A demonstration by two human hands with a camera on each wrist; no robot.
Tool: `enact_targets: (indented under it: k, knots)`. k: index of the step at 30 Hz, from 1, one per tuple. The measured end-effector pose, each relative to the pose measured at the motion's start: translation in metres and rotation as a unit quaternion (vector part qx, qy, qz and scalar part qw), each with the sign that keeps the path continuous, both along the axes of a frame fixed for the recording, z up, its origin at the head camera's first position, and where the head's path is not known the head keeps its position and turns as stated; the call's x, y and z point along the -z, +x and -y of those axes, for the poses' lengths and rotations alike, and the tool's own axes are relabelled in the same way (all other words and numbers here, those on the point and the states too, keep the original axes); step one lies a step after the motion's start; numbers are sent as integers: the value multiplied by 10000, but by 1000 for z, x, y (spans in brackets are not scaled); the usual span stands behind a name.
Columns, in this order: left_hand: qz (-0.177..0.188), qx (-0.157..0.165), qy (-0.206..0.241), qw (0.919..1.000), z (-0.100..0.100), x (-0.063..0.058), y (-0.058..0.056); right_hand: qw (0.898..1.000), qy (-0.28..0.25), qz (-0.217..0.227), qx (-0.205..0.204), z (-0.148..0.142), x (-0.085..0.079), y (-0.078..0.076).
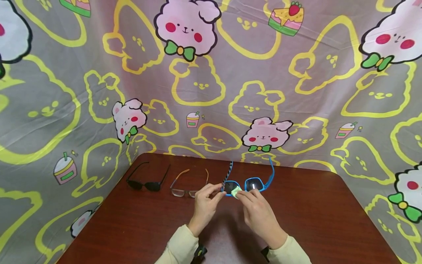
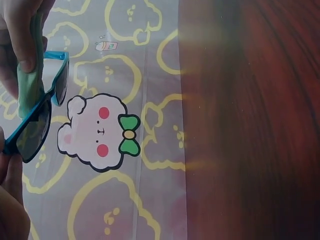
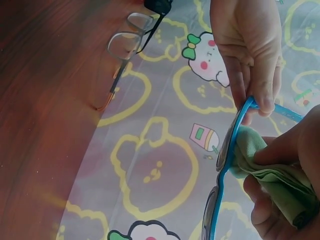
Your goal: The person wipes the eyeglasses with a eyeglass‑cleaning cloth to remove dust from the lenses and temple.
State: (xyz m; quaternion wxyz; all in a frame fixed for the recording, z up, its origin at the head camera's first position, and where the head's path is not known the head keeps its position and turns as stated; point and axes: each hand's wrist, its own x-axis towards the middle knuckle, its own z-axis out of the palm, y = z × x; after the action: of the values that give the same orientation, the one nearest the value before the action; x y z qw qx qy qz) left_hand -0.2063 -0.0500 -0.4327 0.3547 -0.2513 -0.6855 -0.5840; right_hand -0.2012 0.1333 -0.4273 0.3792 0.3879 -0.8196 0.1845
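Note:
My left hand [image 1: 205,206] pinches the left end of a pair of blue-framed sunglasses [image 1: 253,184], near the hinge. Both temples stand unfolded, the left one striped dark on its inner side. In my right hand [image 1: 260,214] is a bunched pale green cloth [image 3: 248,150], gripped between thumb and fingers. In the right wrist view the cloth lies against the lens on the side where my left hand holds the frame. The left wrist view shows the sunglasses [image 2: 34,131] raised off the table, with the cloth [image 2: 30,90] over part of the frame.
Black sunglasses [image 1: 145,185] lie unfolded at the table's back left. Beside them are clear eyeglasses [image 1: 179,193] with orange-tipped temples. The reddish-brown table [image 1: 138,227] meets a cartoon-printed cloth backdrop [image 1: 204,95] behind and at both sides.

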Motion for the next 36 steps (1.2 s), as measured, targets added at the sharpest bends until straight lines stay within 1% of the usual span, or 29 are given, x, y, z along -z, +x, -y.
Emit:
enact_targets:
  k: [2, 8, 14, 17, 22, 26, 30, 33, 36]
  knots:
    - [-58, -26, -3, 10000, 0, 0, 0, 10000, -19, 3, -4, 0, 0, 0]
    - [-36, -141, 31, 9999, 0, -1, 0, 9999, -43, -95, 7, 2, 0, 1]
    - [58, -32, 171, 9998, 0, -1, 0, 9997, 19, -166, 185, 2, -1, 3]
    - [49, -50, 148, 9999, 0, -2, 2, 9995, 35, -196, 240, 2, -2, 3]
    - [123, -51, 213, 9997, 0, -2, 4, 9996, 110, 8, 248, 2, -1, 3]
    - [140, 27, 306, 9994, 0, -1, 4, 9998, 143, 109, 121, 2, -2, 3]
    - [160, 205, 340, 9991, 0, 1, 3, 9997, 187, 134, -45, 3, -4, 4]
    - [186, 314, 349, 9987, 1, 2, 3, 9996, 211, 168, -84, 3, -5, 5]
    - [157, 337, 329, 9988, 1, 2, 4, 9996, 218, 171, -84, 3, -5, 5]
